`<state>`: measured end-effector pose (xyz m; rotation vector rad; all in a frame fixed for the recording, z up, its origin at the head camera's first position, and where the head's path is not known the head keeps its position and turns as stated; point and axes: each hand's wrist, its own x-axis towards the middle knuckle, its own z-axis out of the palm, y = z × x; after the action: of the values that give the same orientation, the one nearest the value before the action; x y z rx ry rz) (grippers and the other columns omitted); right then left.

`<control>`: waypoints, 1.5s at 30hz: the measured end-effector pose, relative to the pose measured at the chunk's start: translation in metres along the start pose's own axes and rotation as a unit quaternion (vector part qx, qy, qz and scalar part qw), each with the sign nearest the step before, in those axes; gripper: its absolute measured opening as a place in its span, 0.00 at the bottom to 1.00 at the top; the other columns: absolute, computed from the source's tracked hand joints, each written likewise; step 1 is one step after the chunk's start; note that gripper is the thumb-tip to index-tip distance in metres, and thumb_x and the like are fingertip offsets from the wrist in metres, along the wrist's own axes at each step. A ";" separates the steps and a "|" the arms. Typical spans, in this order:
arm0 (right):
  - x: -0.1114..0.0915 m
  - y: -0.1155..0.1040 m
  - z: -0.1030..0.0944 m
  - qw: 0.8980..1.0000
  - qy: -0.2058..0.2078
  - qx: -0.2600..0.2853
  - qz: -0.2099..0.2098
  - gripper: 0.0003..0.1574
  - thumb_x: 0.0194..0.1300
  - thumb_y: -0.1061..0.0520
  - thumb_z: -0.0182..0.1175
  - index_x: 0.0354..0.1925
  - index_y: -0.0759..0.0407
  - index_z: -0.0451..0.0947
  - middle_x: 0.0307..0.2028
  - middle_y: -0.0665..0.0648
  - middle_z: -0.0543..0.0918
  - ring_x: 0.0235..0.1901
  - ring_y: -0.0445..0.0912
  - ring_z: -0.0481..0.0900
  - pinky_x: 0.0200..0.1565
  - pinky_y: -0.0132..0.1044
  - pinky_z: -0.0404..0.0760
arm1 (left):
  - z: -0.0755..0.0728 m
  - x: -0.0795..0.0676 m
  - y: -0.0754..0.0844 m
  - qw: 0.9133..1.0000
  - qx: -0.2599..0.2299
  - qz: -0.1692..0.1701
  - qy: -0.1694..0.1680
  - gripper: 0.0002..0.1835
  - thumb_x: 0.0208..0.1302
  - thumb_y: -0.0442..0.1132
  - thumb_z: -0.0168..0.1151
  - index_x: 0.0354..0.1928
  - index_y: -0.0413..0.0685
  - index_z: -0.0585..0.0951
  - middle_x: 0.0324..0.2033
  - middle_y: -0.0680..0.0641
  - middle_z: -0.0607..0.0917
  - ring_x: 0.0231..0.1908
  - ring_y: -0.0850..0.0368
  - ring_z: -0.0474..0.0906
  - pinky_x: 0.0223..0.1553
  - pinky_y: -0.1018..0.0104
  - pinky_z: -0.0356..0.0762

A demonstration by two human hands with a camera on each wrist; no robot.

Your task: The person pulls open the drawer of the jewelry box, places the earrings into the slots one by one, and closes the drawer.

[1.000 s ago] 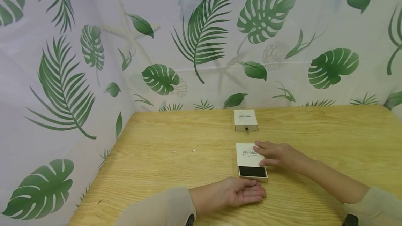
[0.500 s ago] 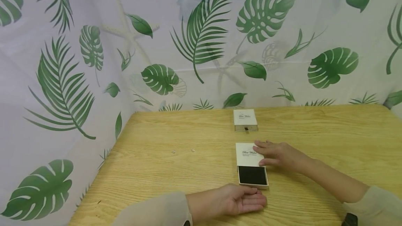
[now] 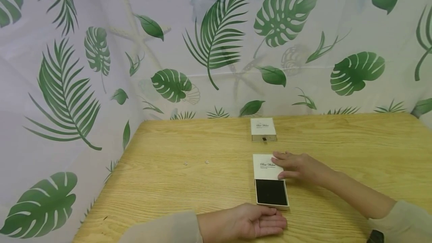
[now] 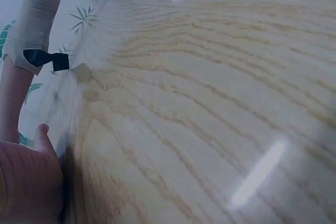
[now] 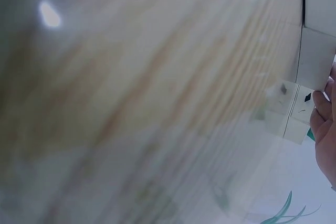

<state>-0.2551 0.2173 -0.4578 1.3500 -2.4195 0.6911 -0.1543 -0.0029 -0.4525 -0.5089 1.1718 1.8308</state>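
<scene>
A white gift box (image 3: 264,166) with "Best Wishes" print lies on the wooden table, its drawer (image 3: 271,192) pulled out toward the person. Black padding lines the drawer. My left hand (image 3: 256,221), palm up, is at the drawer's front edge, thumb and fingertip pinching there; what they pinch is hidden. My right hand (image 3: 302,166) holds the box sleeve at its right side, fingers over the far corner and thumb near the front. In the right wrist view, fingers (image 5: 321,106) reach past the box wall (image 5: 315,59).
Behind it stands a second white box (image 3: 263,128), closed, with a small black tab (image 3: 264,138). Two tiny shiny pieces, one silvery (image 3: 207,162) and one fainter (image 3: 185,163), lie to the left. A leaf-printed curtain (image 3: 216,66) borders the table's back and left.
The drawer has slid farther out of its sleeve, showing more black padding. My left hand has moved toward the person with it, while my right hand and the sleeve stayed in place.
</scene>
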 end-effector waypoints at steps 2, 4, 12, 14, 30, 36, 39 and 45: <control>0.000 0.000 0.000 1.000 0.003 0.002 -0.006 0.33 0.50 0.51 0.70 0.54 0.62 0.78 0.53 0.68 0.78 0.49 0.63 0.78 0.45 0.55 0.79 | 0.000 0.000 0.000 1.000 0.000 -0.001 -0.002 0.13 0.71 0.31 0.48 0.48 0.28 0.77 0.54 0.30 0.76 0.59 0.43 0.72 0.59 0.56 0.71; -0.001 0.000 0.000 1.000 0.005 0.002 -0.009 0.33 0.50 0.50 0.70 0.54 0.62 0.78 0.53 0.67 0.78 0.49 0.62 0.79 0.45 0.55 0.79 | 0.000 -0.001 -0.001 1.000 -0.001 -0.003 -0.002 0.12 0.71 0.31 0.48 0.48 0.29 0.78 0.54 0.30 0.76 0.59 0.43 0.72 0.59 0.56 0.71; -0.001 -0.001 0.000 1.000 -0.003 -0.002 0.007 0.32 0.51 0.51 0.70 0.53 0.63 0.79 0.53 0.68 0.78 0.49 0.62 0.79 0.45 0.54 0.79 | -0.004 -0.005 0.000 0.996 0.033 -0.071 -0.037 0.14 0.71 0.32 0.49 0.50 0.29 0.77 0.57 0.32 0.74 0.61 0.44 0.69 0.63 0.58 0.66; -0.002 -0.002 0.000 1.000 -0.004 -0.003 0.011 0.32 0.51 0.51 0.69 0.53 0.63 0.79 0.53 0.68 0.78 0.49 0.62 0.78 0.45 0.54 0.79 | -0.007 -0.006 0.003 0.991 0.075 -0.095 -0.060 0.14 0.71 0.34 0.50 0.51 0.32 0.78 0.58 0.34 0.73 0.62 0.47 0.69 0.63 0.59 0.65; -0.003 0.002 0.001 1.000 -0.002 -0.004 0.003 0.32 0.50 0.52 0.70 0.52 0.66 0.79 0.53 0.68 0.77 0.50 0.62 0.78 0.46 0.54 0.78 | -0.041 -0.015 0.050 0.864 0.449 -0.006 -0.229 0.13 0.69 0.34 0.53 0.50 0.34 0.80 0.41 0.30 0.83 0.29 0.59 0.85 0.25 0.69 0.82; -0.003 0.000 -0.002 0.999 -0.023 0.014 0.028 0.32 0.53 0.51 0.68 0.53 0.67 0.77 0.55 0.69 0.76 0.50 0.66 0.77 0.46 0.55 0.78 | -0.058 -0.017 0.070 0.815 0.518 0.053 -0.255 0.12 0.67 0.33 0.56 0.48 0.34 0.81 0.32 0.37 0.87 0.22 0.61 0.83 0.20 0.72 0.79; -0.003 0.000 -0.002 0.999 -0.024 0.010 0.026 0.32 0.53 0.51 0.68 0.53 0.67 0.77 0.55 0.68 0.76 0.50 0.65 0.77 0.46 0.55 0.78 | -0.065 -0.018 0.077 0.818 0.512 0.094 -0.247 0.13 0.66 0.33 0.57 0.49 0.36 0.81 0.31 0.37 0.87 0.23 0.60 0.83 0.21 0.71 0.80; -0.001 0.001 0.001 1.000 -0.002 0.007 -0.007 0.32 0.52 0.52 0.68 0.53 0.67 0.78 0.53 0.69 0.77 0.48 0.65 0.78 0.43 0.55 0.79 | -0.076 -0.021 0.094 0.824 0.494 0.175 -0.214 0.15 0.65 0.35 0.59 0.52 0.38 0.81 0.34 0.40 0.87 0.26 0.58 0.84 0.26 0.65 0.83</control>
<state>-0.2553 0.2179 -0.4597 1.3738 -2.4099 0.7026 -0.2305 -0.0946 -0.4253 0.7176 1.7280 1.2319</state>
